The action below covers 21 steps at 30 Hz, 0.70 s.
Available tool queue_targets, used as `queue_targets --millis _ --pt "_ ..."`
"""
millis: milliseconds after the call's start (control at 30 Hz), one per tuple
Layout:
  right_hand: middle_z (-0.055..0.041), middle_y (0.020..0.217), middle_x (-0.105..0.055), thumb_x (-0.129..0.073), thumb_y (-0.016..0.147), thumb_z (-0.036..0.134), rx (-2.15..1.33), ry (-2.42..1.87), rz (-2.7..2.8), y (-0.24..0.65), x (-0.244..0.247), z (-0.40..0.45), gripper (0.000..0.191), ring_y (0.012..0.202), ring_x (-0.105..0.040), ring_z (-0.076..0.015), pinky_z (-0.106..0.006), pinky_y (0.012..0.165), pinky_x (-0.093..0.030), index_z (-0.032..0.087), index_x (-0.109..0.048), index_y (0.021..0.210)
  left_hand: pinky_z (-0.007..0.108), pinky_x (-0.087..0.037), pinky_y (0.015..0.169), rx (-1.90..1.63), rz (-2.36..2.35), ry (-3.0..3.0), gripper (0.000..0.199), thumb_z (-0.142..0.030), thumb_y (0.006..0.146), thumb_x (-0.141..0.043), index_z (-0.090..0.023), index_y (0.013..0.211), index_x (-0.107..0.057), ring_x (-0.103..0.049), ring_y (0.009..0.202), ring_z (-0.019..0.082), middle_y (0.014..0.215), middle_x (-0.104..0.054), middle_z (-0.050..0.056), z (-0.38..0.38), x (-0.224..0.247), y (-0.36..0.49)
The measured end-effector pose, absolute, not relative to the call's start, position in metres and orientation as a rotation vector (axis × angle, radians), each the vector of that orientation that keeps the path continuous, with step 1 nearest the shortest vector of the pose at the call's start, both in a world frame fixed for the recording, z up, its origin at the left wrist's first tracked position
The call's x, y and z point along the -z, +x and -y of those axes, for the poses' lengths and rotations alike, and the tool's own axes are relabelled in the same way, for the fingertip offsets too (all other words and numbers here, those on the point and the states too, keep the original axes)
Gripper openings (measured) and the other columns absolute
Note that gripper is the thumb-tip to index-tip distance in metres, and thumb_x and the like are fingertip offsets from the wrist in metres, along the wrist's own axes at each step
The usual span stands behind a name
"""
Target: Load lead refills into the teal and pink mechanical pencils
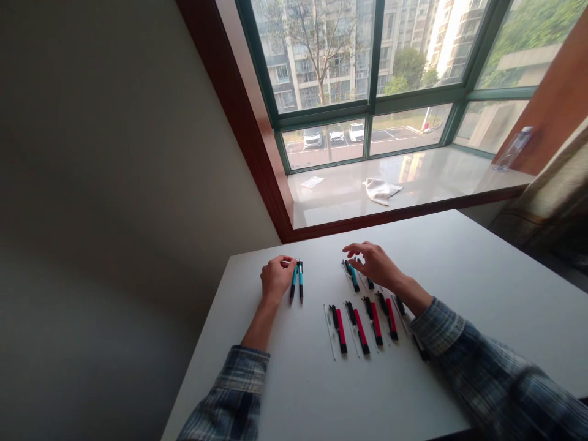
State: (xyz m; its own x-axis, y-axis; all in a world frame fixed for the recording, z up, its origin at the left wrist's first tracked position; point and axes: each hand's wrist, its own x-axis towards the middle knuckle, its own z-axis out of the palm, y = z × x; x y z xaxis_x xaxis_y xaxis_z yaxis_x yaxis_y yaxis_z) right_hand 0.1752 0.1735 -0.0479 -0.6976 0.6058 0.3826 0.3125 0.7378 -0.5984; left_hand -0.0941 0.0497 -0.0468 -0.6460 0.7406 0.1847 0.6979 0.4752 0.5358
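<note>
My left hand (276, 277) is at the left of the table with its fingers closed at the top end of a teal and black pen (294, 283). Just right of it lies a second teal pen (301, 283), nearly parallel. My right hand (373, 262) hovers with fingers apart and nothing visible in them. Below it are separated pen parts: a teal barrel (353, 278) with a black clip piece and a thin refill, and more parts partly hidden by the hand. Nearer me lies a row of several red barrels (341, 331), each with a black clip piece (334, 316) and a refill (329, 331).
The white table (294, 380) meets a wall (138, 184) on the left and a windowsill (335, 208) behind. On the sill are a crumpled cloth (382, 191), a paper scrap (312, 182) and a clear bottle (514, 150). A curtain (542, 196) hangs at right.
</note>
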Motion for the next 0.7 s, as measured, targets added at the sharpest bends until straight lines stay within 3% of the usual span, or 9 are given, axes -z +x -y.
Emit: queue_targets --millis 300,700 --pt "-0.0068 0.122 -0.072 -0.071 0.086 0.021 -0.808 -0.685 2.487 0.178 0.050 -0.174 0.058 0.121 -0.055 -0.0297 -0.048 0.095 -0.053 0.029 -0.057 0.141 0.032 -0.050 0.069 -1.134 -2.483 1.377 0.020 -0.042 0.088 -0.066 -0.026 0.097 -0.074 -0.070 0.072 0.023 0.087 -0.079 0.004 -0.039 0.037 -0.081" --pt "-0.0078 0.113 -0.075 -0.075 0.087 0.030 -0.796 -0.712 2.503 0.178 0.054 -0.177 0.044 0.116 -0.057 -0.0301 -0.047 0.091 -0.055 0.028 -0.068 0.130 0.031 -0.049 0.067 -1.409 -2.186 1.427 0.017 -0.039 0.086 -0.068 -0.027 0.092 -0.078 -0.065 0.071 0.022 0.086 -0.077 0.003 -0.023 0.021 -0.040"
